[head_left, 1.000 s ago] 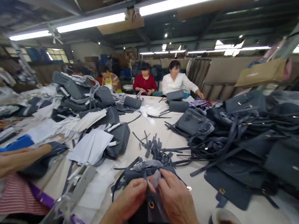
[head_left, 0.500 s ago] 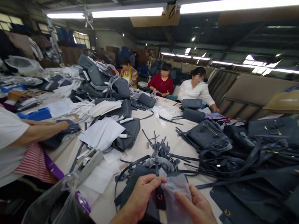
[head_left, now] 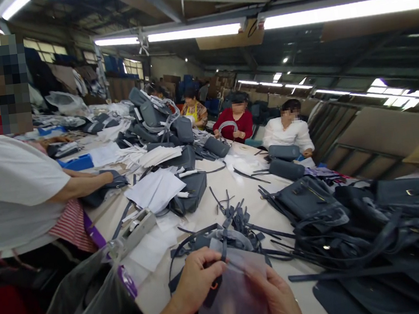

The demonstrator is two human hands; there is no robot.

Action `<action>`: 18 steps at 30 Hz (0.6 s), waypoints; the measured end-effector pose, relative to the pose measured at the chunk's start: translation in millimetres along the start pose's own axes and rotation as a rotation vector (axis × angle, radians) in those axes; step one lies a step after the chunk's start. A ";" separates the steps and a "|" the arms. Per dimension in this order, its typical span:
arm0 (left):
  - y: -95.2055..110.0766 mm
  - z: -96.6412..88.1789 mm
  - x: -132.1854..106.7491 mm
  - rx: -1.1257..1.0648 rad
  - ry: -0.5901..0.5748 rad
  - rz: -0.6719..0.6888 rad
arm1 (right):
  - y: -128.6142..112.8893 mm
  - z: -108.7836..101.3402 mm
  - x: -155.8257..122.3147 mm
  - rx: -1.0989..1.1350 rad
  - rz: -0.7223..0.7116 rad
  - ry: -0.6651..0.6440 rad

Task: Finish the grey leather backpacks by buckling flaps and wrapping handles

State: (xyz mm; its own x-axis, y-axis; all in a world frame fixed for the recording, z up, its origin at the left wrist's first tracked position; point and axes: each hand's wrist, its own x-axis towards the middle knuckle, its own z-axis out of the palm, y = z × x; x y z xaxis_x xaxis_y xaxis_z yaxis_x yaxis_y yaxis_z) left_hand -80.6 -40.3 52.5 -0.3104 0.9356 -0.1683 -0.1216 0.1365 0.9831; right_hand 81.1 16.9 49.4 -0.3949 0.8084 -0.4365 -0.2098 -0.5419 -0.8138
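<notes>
My left hand [head_left: 198, 279] is closed, thumb and fingers pinching a dark blue-grey strap [head_left: 223, 248]. A dark tab with a gold-coloured ring [head_left: 213, 286] hangs just under those fingers. My right hand [head_left: 276, 293] is closed on the right side of a thin, translucent white sheet [head_left: 235, 295], its fingers slightly blurred and partly behind it. The sheet lies against the strap and covers part of the tab. Behind both hands a dark bag [head_left: 198, 241] with looped straps rests on the table, largely hidden by the sheet and the hands.
Dark bags with straps [head_left: 372, 229] are heaped on the right. White papers [head_left: 156, 188] and a grey dispenser-like box [head_left: 138, 230] lie left of my hands. A clear plastic bag [head_left: 84, 292] hangs at the table edge. A co-worker in white [head_left: 12, 184] handles a bag at left; others sit opposite.
The view has swung left, bringing more of the left co-worker into sight. The translucent sheet has shifted across in front of the tab, now covering more of it. Both hands keep their holds.
</notes>
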 end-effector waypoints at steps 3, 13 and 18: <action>-3.6 1.6 0.6 -0.140 0.008 -0.091 | 0.7 5.7 -4.2 0.046 0.047 -0.060; -18.0 -6.2 4.7 -0.293 0.123 -0.052 | 6.1 8.1 2.0 -0.024 0.038 0.026; -13.7 -10.1 6.9 -0.225 0.116 -0.010 | 8.1 4.0 2.0 0.063 0.083 0.023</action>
State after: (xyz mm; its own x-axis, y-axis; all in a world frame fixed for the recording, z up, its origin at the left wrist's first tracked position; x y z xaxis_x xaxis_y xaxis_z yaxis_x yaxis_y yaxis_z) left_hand -90.6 -39.0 37.1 -0.4125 0.8893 -0.1975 -0.3280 0.0573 0.9429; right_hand 75.0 13.2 43.4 -0.3926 0.7646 -0.5111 -0.2328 -0.6203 -0.7491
